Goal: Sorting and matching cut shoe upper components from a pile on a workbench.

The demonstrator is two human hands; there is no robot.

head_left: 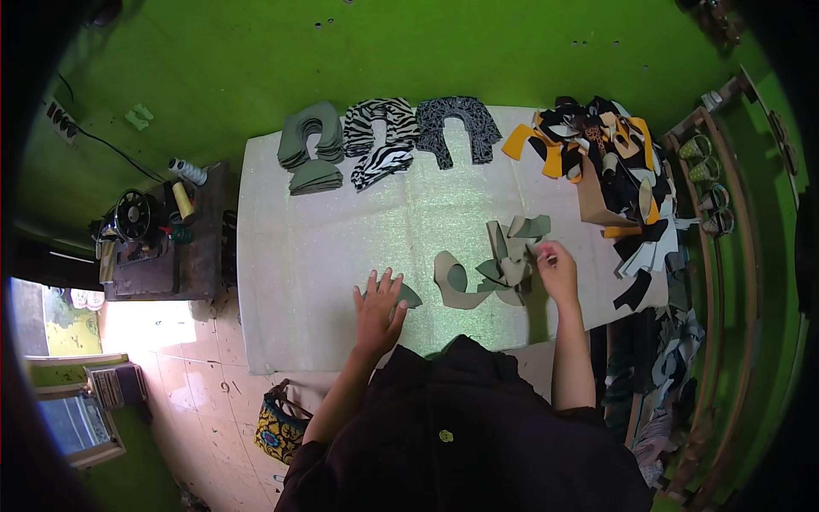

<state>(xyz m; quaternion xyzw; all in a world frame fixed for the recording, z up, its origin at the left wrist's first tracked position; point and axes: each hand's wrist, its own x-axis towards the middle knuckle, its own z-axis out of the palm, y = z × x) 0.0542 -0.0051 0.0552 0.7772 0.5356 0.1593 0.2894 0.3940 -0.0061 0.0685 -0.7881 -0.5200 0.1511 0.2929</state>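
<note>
My left hand (378, 309) lies flat with its fingers spread. It rests over a dark green cut piece (409, 297) that is partly hidden under it. My right hand (556, 266) has its fingers drawn together in a pinch at the right side of a loose heap of grey-green cut pieces (514, 269). The edge of one piece shows at its fingertips. Between the hands, a curved grey-green piece (452, 290) lies beside the heap, with a darker green piece (457, 277) within its curve.
Along the table's far edge stand stacks of U-shaped pieces: green (311, 132), zebra-striped (380, 119) and dark patterned (456, 119). A box (597, 200) heaped with scraps sits at the right. A sewing machine (136, 218) stands left; slippers (704, 171) hang on a rack (742, 256).
</note>
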